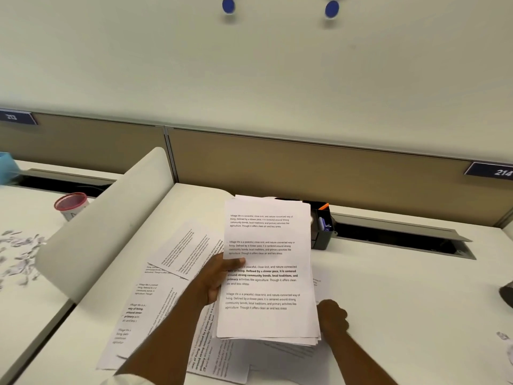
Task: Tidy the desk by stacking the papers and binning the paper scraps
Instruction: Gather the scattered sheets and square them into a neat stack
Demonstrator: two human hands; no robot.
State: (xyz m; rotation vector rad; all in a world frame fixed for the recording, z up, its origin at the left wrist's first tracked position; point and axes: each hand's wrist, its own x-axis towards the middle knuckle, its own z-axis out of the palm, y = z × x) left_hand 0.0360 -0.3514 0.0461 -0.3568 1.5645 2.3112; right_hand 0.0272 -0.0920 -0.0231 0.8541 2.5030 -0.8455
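Note:
My left hand point(219, 276) grips a stack of printed white papers point(269, 273) by its left edge, thumb on top, holding it above the desk. My right hand point(333, 319) is at the stack's lower right edge, fingers curled and partly hidden behind the sheets; I cannot tell whether it holds them. More printed sheets point(166, 295) lie loose and overlapping on the white desk point(402, 301) under and left of the stack. Paper scraps point(20, 254) are scattered on the neighbouring desk at the far left. A few scraps point(503, 336) lie at the right edge.
A curved white divider point(111, 220) separates the two desks. A red mesh cup point(70, 204) stands on the left desk. A black organiser with pens point(322, 226) sits behind the stack by the cable slot point(402, 237). A tan partition point(305, 165) backs the desk.

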